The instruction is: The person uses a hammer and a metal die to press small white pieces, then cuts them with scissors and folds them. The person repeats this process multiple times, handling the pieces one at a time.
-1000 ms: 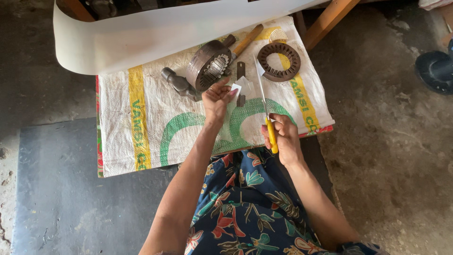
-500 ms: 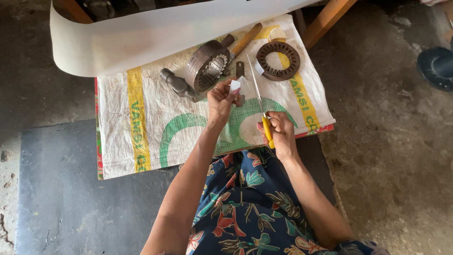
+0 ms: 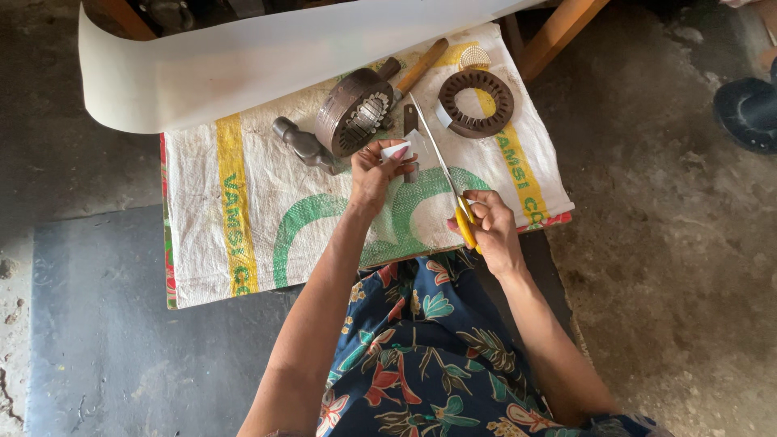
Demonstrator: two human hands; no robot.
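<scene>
Apparently mid-cut, the right hand (image 3: 492, 229) grips yellow-handled scissors (image 3: 447, 180) while the left hand (image 3: 374, 171) pinches a small white strip (image 3: 396, 150) above the sack-covered desk (image 3: 243, 202); next needs the blades (image 3: 430, 137) aligned on it.

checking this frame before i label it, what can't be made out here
Head view:
- scissors: handles mostly wrapped by the right hand.
- paper piece: partly covered by the left hand; full shape unclear.
- paper roll: cut off by the top edge.
- hammer: its handle passes behind the stator.
</scene>
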